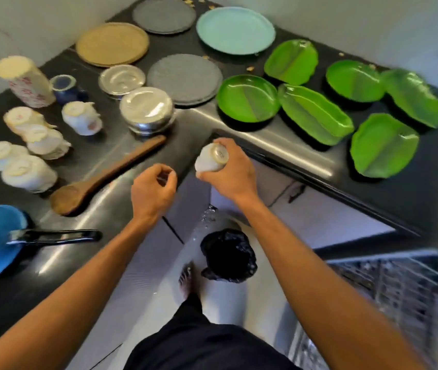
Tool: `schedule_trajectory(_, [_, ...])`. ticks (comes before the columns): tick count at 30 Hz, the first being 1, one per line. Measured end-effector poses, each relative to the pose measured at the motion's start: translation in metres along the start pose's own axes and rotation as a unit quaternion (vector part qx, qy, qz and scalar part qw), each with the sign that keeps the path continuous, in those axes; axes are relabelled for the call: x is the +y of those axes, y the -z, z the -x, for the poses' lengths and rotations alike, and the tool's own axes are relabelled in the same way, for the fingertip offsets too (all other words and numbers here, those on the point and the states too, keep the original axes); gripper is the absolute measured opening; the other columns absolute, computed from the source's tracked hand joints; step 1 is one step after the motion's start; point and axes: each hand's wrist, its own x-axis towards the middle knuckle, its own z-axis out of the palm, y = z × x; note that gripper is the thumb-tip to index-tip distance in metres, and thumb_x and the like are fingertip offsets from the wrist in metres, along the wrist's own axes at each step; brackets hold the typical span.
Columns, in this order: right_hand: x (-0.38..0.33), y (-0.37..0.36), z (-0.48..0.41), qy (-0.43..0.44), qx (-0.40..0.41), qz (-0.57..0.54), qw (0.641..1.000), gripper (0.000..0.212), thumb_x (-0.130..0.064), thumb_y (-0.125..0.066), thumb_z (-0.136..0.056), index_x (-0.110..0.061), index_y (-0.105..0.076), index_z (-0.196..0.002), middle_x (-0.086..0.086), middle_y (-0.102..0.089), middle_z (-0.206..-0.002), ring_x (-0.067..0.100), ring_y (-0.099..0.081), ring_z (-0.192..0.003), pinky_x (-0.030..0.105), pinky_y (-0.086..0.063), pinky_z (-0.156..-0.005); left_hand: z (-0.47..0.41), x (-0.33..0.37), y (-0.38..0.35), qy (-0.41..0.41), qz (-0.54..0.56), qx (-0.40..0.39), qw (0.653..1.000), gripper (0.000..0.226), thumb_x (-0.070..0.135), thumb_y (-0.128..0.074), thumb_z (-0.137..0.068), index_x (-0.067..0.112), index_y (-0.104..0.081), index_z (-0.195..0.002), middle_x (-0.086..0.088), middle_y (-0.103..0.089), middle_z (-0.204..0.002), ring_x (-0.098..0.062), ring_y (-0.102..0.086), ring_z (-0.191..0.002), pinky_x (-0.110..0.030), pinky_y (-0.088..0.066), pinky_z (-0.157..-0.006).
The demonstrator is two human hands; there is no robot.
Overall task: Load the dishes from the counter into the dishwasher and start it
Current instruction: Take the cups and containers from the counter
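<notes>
Black L-shaped bench (279, 140) across far and left, laden with dishes. Wire dishwasher rack (399, 284) at near right. Round and leaf-shaped green plates (247, 98) on far right of bench. Right hand (228, 174) just off the bench's inner corner, fingers (232, 144) curled round white cup (212, 158). Cup plain, glossy, tilted, base toward camera, gripped from the right. Left hand (153, 190) just left of the cup and apart from it, fingers curled; whether pinching anything, cannot tell.

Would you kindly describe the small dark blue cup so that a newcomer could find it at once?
Look at the black counter, along its left stretch by the wall. Between a tall white tumbler with red print and a flat steel lid stands the cup. It alone is dark blue; the small cups nearby are all white.
</notes>
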Motion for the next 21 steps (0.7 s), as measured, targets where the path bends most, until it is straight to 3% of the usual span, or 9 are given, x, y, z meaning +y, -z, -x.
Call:
schedule_trajectory(5, [0.12,0.091,0.103,-0.119,0.056,0.005,0.991,0.078,-0.047,-0.084,-0.053,-0.039,-0.052,-0.124,-0.004,-0.065,-0.116,0.024,-0.063,-0.105,0.04,-0.053,-0.089,0.103,0.041,-0.097,0.006,0.039,-0.146,0.988,0.009,0.017,-0.069,-0.087,0.022,-0.068,-0.079,0.005,-0.065,-0.07,-0.009,-0.059,-0.064,-0.028,-0.048,-0.069])
schedule_trajectory(11, [0.244,0.175,0.242,-0.263,0.123,-0.005,0.957,0.076,-0.042,-0.089,-0.051,-0.037,-0.053,-0.118,-0.005,-0.066,-0.111,0.023,-0.063,-0.1,0.036,-0.053,-0.081,0.243,0.075,-0.205,0.048,0.035,-0.344,0.937,0.007,0.017,-0.067,-0.083,0.02,-0.07,-0.077,0.003,-0.072,-0.072,-0.018,-0.069,-0.072,-0.037,-0.056,-0.077])
schedule_trajectory(15, [0.301,0.209,0.307,-0.339,0.187,-0.049,0.921,0.075,-0.035,-0.091,-0.051,-0.037,-0.056,-0.116,-0.006,-0.064,-0.109,0.022,-0.063,-0.097,0.037,-0.055,-0.08,0.308,0.112,-0.25,0.045,0.013,-0.42,0.907,0.014,0.009,-0.066,-0.083,0.015,-0.07,-0.072,-0.004,-0.072,-0.068,-0.022,-0.067,-0.065,-0.035,-0.056,-0.069])
schedule_trajectory(17, [0.325,0.222,0.328,-0.366,0.222,-0.067,0.901,0.076,-0.034,-0.093,-0.05,-0.038,-0.055,-0.116,-0.006,-0.063,-0.108,0.021,-0.062,-0.096,0.039,-0.056,-0.079,0.328,0.129,-0.271,0.026,0.0,-0.451,0.892,0.012,0.018,-0.066,-0.08,0.017,-0.069,-0.069,-0.004,-0.071,-0.066,-0.017,-0.063,-0.061,-0.033,-0.053,-0.067])
schedule_trajectory(19, [0.349,0.235,0.342,-0.384,0.259,-0.086,0.882,0.077,-0.034,-0.094,-0.049,-0.038,-0.054,-0.115,-0.006,-0.062,-0.107,0.02,-0.061,-0.097,0.04,-0.057,-0.08,0.341,0.145,-0.295,0.01,-0.015,-0.477,0.879,0.011,0.026,-0.065,-0.077,0.019,-0.071,-0.071,-0.002,-0.071,-0.067,-0.018,-0.065,-0.065,-0.035,-0.055,-0.071])
schedule_trajectory(21, [0.367,0.244,0.349,-0.403,0.284,-0.11,0.863,0.077,-0.03,-0.095,-0.051,-0.037,-0.054,-0.116,-0.006,-0.059,-0.107,0.02,-0.058,-0.098,0.039,-0.055,-0.083,0.348,0.158,-0.317,0.001,-0.033,-0.506,0.862,0.009,0.019,-0.068,-0.083,0.021,-0.072,-0.074,-0.002,-0.072,-0.073,-0.02,-0.068,-0.074,-0.034,-0.054,-0.075])
